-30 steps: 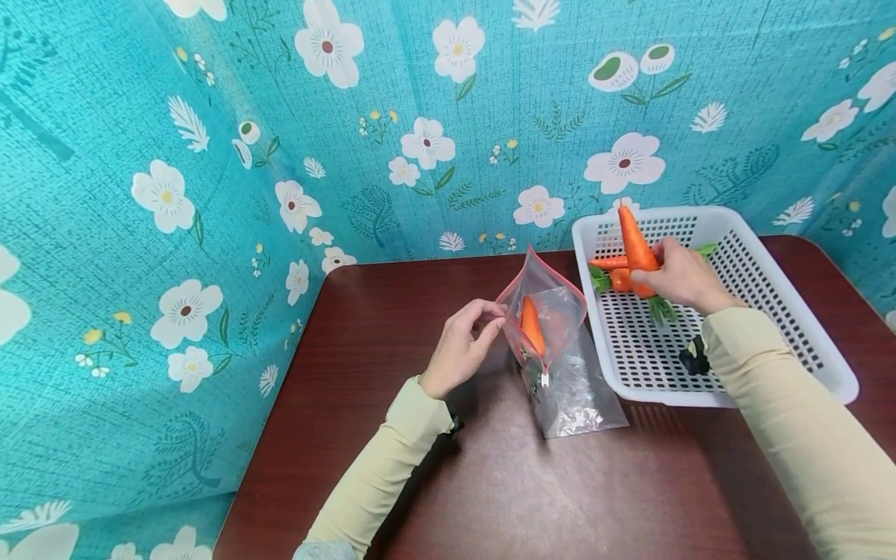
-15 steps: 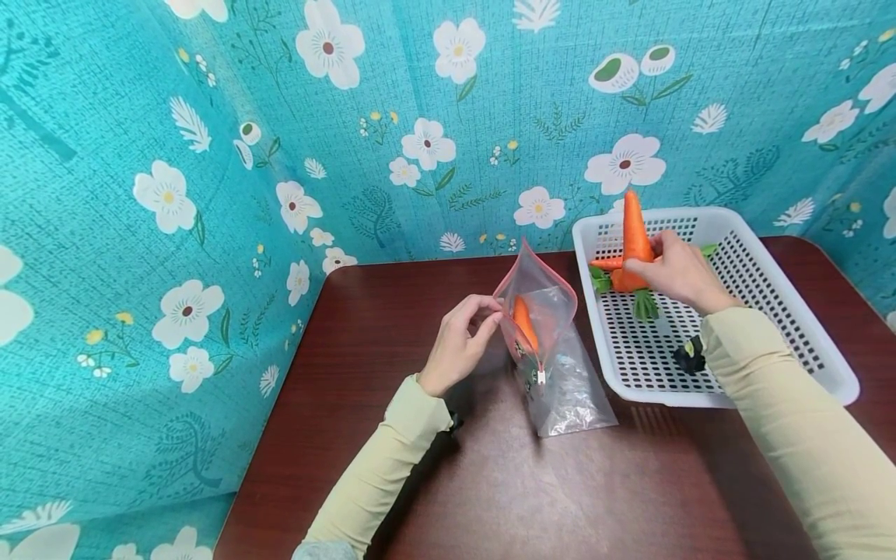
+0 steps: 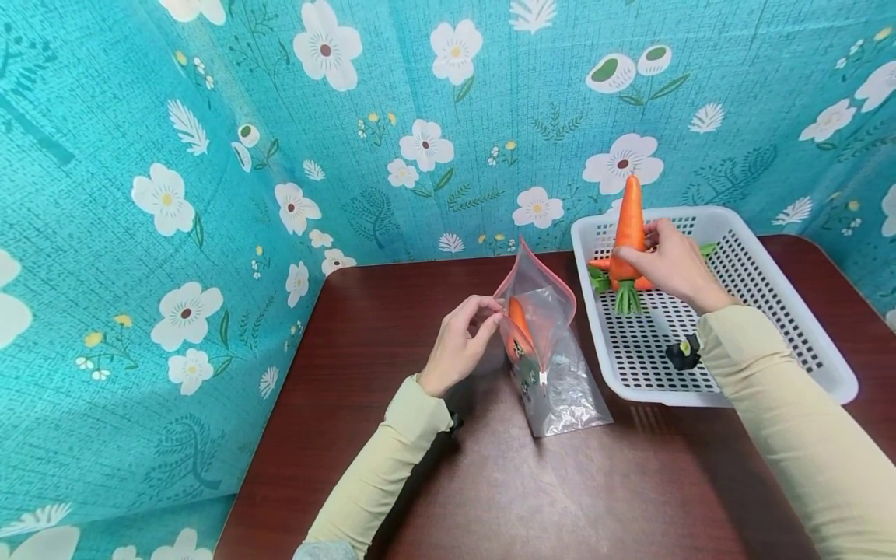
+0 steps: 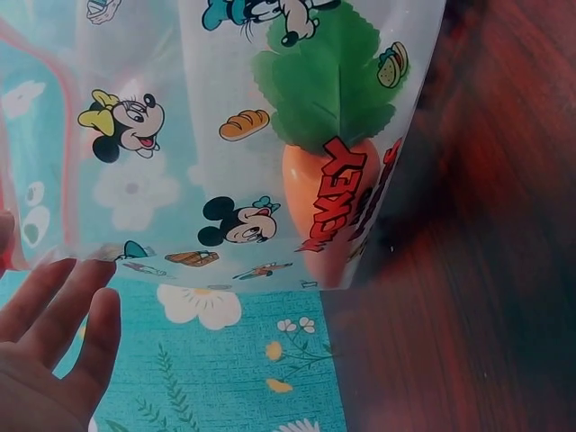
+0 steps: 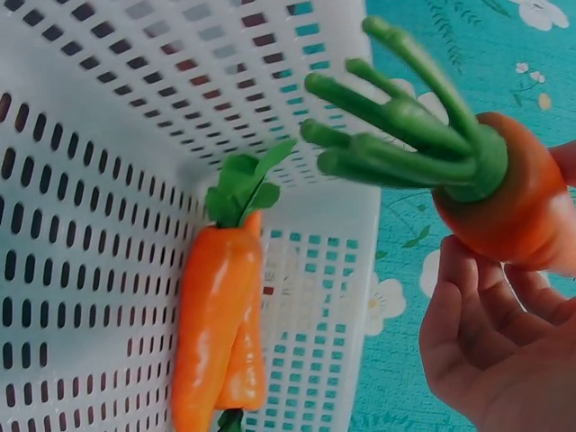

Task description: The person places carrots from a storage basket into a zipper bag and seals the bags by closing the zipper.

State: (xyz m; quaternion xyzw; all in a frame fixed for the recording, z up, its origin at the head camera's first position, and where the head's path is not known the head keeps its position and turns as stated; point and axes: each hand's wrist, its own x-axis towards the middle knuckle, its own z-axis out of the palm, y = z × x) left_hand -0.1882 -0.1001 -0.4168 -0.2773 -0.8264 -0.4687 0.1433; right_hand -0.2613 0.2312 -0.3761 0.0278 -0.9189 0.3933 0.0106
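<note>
My left hand (image 3: 456, 342) pinches the red-edged mouth of a clear zip bag (image 3: 570, 389), which stands open on the table. Inside it is an orange carrot (image 3: 519, 319); the left wrist view shows its green leaves (image 4: 324, 76) through the bag's cartoon print. Over the white basket (image 3: 596, 342), my right hand (image 3: 675, 264) grips a large carrot (image 3: 630, 225), tip up, its stubby green stems (image 5: 405, 135) pointing down. Down in the basket, the right wrist view shows more carrots (image 5: 211, 315), one with green leaves.
The dark red-brown table (image 3: 392, 311) carries the bag left of the basket. A teal flowered curtain (image 3: 448, 155) hangs behind and along the left side. The basket's raised rim stands between the bag and the carrots inside it.
The right hand has lifted the large carrot and shifted it slightly left, turning it more upright with its stems now showing. The bag has moved a little left, with the left hand still pinching it.
</note>
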